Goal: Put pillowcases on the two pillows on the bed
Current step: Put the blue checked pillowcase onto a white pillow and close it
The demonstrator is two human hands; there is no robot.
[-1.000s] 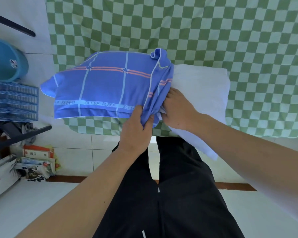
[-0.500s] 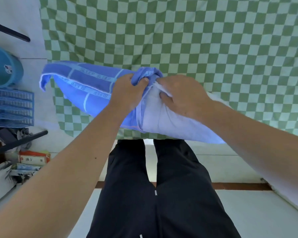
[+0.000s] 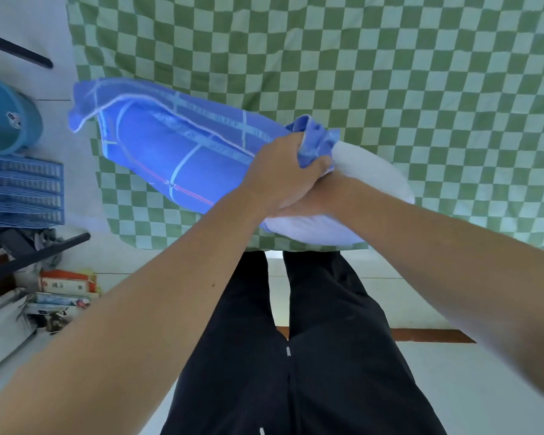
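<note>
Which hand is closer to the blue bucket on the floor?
Left. The left hand grips the bunched pillowcase opening, on the side toward the blue bucket. The right hand lies under it on the white pillow, slightly farther away.

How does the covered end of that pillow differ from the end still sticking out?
The covered end, inside the blue pillowcase, shows pale grid lines and a red stripe; the bare pillow end is plain white. The left hand grips the case's bunched opening; the right hand lies under it, mostly hidden against the bare part. Both ends are over the green checked sheet.
</note>
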